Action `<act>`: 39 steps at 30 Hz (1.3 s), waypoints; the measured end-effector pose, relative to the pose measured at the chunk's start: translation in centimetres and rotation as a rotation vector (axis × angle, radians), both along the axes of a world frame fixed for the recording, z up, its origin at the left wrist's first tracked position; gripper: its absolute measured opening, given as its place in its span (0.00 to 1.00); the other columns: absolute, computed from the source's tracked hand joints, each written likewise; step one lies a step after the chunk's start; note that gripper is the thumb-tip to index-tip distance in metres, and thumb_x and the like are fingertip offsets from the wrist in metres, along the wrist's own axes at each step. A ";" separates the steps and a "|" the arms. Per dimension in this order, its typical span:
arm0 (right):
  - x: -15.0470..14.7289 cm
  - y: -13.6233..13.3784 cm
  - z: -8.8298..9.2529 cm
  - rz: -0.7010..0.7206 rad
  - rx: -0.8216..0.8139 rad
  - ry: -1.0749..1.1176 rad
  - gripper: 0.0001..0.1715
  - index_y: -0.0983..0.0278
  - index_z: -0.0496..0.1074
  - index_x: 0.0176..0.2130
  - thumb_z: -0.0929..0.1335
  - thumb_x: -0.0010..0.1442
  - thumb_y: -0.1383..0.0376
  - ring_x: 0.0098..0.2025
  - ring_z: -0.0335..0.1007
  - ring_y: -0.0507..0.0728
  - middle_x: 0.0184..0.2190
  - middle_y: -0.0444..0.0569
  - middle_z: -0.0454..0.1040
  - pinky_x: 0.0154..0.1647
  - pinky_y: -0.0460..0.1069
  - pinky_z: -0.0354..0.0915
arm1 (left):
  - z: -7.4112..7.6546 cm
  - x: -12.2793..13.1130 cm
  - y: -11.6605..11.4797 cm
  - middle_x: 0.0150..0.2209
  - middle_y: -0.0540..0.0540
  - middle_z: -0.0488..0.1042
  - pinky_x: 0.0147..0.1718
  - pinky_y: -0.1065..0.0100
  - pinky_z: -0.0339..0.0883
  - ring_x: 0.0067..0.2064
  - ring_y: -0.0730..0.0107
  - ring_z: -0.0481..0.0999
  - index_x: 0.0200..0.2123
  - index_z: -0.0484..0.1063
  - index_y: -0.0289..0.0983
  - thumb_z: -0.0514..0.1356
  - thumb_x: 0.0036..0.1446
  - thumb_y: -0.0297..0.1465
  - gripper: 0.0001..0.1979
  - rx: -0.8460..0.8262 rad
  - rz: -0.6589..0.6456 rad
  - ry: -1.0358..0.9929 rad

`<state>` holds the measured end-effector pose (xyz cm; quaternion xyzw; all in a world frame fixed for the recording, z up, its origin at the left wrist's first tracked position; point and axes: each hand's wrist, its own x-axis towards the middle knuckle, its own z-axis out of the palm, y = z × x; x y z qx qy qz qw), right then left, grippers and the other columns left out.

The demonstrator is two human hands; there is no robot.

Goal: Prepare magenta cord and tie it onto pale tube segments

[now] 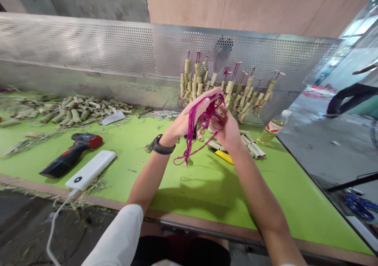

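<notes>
A tangled bundle of magenta string point(189, 130) hangs in loops from my left hand point(189, 114), draped over the thumb with its loose ends dangling above the green table. The left fingers reach forward and bend around the bundle. My right hand point(227, 130) is closed with curled fingers at the right side of the tangle, pinching strands. Exactly where the fingertips grip is partly hidden. Just below the right hand lies a yellow-handled cutter point(225, 156). Behind both hands, strung bamboo pieces point(195, 88) hang on magenta cords against a perforated metal panel point(124, 41).
On the green table point(183, 195) lie a cordless drill point(73, 154), a white power bank point(91, 169) with a cable, and a pile of cut bamboo pieces point(75, 110). A bottle of yellow liquid point(273, 128) stands near the right edge. Bundled bamboo pieces point(252, 145) lie beside it.
</notes>
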<state>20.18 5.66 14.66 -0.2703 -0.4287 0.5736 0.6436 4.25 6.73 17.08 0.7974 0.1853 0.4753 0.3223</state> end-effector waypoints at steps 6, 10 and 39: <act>2.7 0.3 1.1 -0.123 0.004 -0.078 0.26 0.56 0.60 0.34 0.77 0.56 0.48 0.13 0.43 0.47 0.17 0.30 0.51 0.13 0.46 0.42 | 0.9 -0.5 -0.4 0.71 0.43 0.65 0.69 0.50 0.63 0.75 0.50 0.61 0.70 0.64 0.43 0.47 0.74 0.49 0.29 0.020 0.047 0.015; 4.5 -0.1 2.0 -0.146 0.048 -0.120 0.26 0.56 0.63 0.36 0.76 0.56 0.45 0.13 0.42 0.48 0.16 0.30 0.47 0.12 0.47 0.43 | 0.8 -2.1 0.7 0.67 0.38 0.71 0.67 0.53 0.66 0.67 0.52 0.72 0.66 0.69 0.41 0.53 0.72 0.49 0.27 0.011 0.010 0.033; 5.5 -2.0 3.4 -0.336 0.270 -0.260 0.28 0.55 0.66 0.36 0.72 0.60 0.37 0.14 0.46 0.49 0.15 0.32 0.50 0.15 0.47 0.45 | -1.1 4.1 -1.5 0.36 0.46 0.79 0.35 0.67 0.65 0.33 0.73 0.72 0.41 0.74 0.34 0.60 0.69 0.36 0.10 -0.040 -0.219 0.350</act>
